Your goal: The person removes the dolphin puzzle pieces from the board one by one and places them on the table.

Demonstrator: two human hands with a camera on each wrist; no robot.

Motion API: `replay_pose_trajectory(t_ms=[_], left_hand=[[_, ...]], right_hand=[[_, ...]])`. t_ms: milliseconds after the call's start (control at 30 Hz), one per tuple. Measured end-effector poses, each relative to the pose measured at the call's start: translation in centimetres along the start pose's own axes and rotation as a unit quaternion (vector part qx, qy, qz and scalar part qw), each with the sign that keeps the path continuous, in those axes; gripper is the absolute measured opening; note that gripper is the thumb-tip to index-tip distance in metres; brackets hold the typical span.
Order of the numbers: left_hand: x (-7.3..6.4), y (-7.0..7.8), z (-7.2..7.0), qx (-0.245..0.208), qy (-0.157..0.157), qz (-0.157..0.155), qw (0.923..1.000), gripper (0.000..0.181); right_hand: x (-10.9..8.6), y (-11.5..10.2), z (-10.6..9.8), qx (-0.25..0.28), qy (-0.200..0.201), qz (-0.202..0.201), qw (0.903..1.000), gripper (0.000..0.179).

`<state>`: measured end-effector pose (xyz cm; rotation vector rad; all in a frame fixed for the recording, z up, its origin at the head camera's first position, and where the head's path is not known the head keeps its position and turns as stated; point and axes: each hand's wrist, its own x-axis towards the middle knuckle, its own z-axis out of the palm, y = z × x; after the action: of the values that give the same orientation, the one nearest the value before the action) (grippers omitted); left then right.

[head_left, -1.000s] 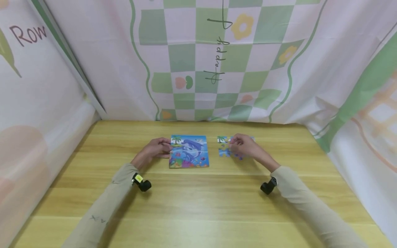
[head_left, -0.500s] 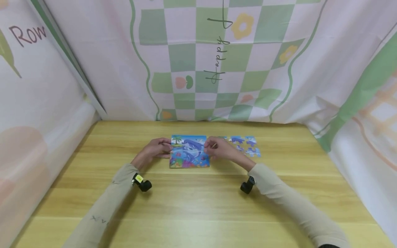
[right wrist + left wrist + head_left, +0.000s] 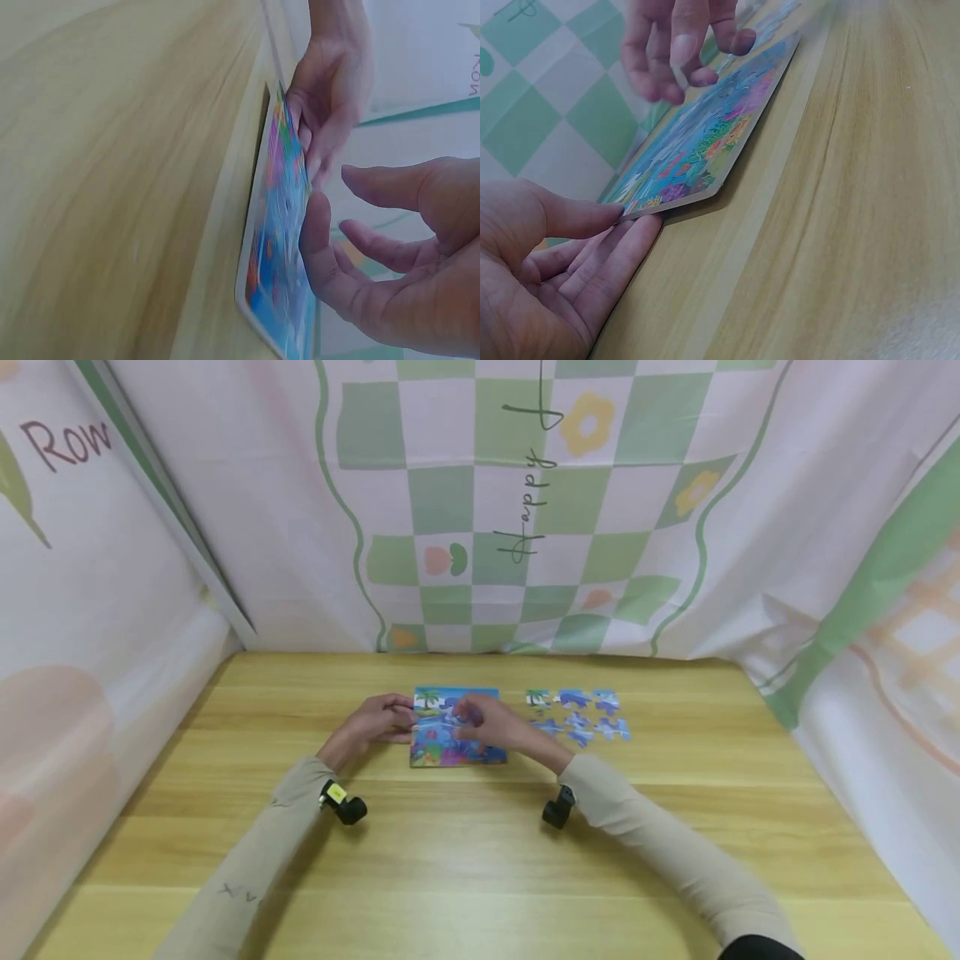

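A square jigsaw puzzle board (image 3: 450, 753) with a dolphin and sea picture lies in the middle of the wooden table. My left hand (image 3: 378, 718) pinches its left edge, thumb on top and fingertips against the underside, as the left wrist view shows. Over the board's centre hovers my right hand (image 3: 491, 725), thumb and fingers bent and spread apart. In the right wrist view nothing shows between the right fingers (image 3: 315, 232) and thumb. Several loose puzzle pieces (image 3: 579, 731) lie in two rows to the right of the board, some with a palm tree or dolphin parts.
The wooden table (image 3: 450, 877) runs back to a green-and-white checked cloth (image 3: 442, 497). White printed curtains (image 3: 90, 610) close off both sides. A small black camera (image 3: 558, 808) sits at each wrist, over beige sleeves.
My right hand has moved left from over the loose pieces to above the puzzle board, uncovering the two rows. My left hand has kept its grip on the board's edge.
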<state>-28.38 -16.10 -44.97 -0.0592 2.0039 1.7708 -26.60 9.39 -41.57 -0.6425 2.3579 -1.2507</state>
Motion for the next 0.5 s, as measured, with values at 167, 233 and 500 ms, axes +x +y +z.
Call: replay_pose_trajectory(t_ms=[167, 233, 500], left_hand=[[0.1, -0.3, -0.1, 0.003, -0.005, 0.004, 1.0000, 0.045], [0.2, -0.3, -0.2, 0.004, -0.006, 0.004, 1.0000, 0.045], [0.2, -0.1, 0.0, 0.003, -0.002, 0.000, 1.0000, 0.045]], right_hand=[[0.7, -0.6, 1.5, -0.029, 0.020, -0.017, 0.9992, 0.042], [1.0, -0.7, 2.2, -0.047, 0.023, -0.026, 0.9983, 0.042], [1.5, -1.1, 3.8, -0.075, 0.015, -0.009, 0.9971, 0.050]])
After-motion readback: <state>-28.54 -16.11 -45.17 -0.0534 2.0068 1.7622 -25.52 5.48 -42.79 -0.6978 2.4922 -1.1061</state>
